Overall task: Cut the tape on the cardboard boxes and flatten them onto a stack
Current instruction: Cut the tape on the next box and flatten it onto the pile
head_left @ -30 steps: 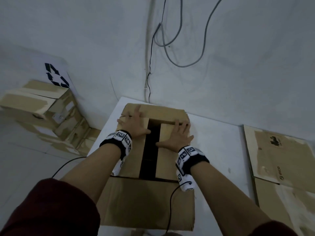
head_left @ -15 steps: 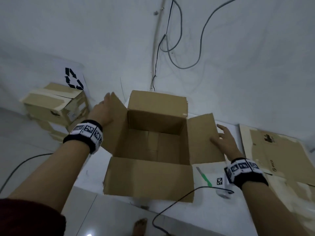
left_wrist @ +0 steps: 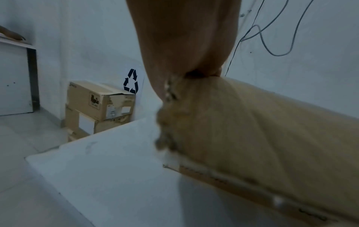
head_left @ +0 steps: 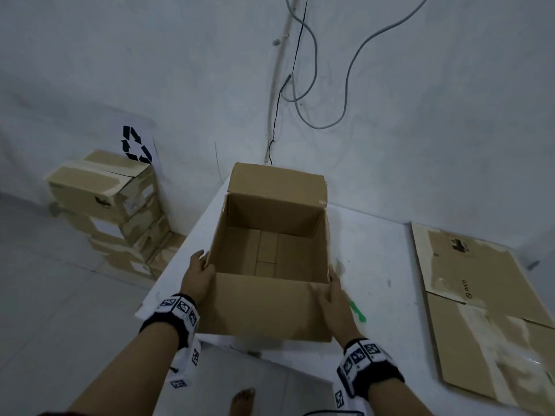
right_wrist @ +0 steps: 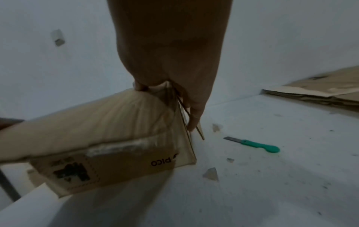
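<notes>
Gripping: left hand (head_left: 198,279) and right hand (head_left: 335,298) each clasp a near corner of the open box (head_left: 270,259), thumbs over the rim.
Box: on the white table (head_left: 375,253), overhanging its near edge.
Risk: it may tip floorward.
Knife (right_wrist: 252,145): blade exposed beside the right hand; a careless sweep could catch it.
Stack (head_left: 486,307): waits to the right.

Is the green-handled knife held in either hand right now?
No: the green-handled knife lies on the white table beside the open box, while the right hand and left hand hold the box.
</notes>
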`<state>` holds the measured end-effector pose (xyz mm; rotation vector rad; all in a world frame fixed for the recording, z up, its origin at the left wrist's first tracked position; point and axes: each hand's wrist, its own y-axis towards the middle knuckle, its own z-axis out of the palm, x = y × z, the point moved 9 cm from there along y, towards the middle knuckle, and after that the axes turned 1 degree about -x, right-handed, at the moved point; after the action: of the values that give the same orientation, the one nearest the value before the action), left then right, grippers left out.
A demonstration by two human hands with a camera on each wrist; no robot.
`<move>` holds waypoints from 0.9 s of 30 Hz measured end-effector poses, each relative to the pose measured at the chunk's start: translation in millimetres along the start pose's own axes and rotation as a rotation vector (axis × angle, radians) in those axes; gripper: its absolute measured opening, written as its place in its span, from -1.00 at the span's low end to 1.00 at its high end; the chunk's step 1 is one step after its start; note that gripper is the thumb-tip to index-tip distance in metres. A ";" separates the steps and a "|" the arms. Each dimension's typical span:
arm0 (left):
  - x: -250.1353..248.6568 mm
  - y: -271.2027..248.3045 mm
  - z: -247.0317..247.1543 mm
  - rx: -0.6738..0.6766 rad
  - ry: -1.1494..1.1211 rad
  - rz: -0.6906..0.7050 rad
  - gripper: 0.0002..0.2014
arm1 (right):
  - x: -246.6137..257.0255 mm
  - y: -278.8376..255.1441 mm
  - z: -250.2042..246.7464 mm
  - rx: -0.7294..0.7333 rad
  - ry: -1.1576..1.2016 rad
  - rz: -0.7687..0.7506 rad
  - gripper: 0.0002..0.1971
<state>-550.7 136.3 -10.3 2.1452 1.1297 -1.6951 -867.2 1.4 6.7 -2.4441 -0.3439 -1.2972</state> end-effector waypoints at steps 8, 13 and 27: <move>-7.9 -2.8 -2.5 -0.020 0.097 -0.002 -0.50 | 29.3 2.3 20.7 0.176 -0.859 -0.342 -0.23; -15.0 -11.5 -5.1 -0.056 0.080 0.006 -0.41 | 52.9 5.7 29.0 0.143 -0.836 -0.403 -0.66; -65.4 -39.9 -32.6 -0.387 -0.078 -0.129 -0.10 | 155.1 40.9 -30.7 0.015 -0.379 -0.283 -0.35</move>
<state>-556.0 153.4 71.0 1.7901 1.4606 -1.4460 -789.4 -40.9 144.0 -2.6954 -0.8183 -0.9128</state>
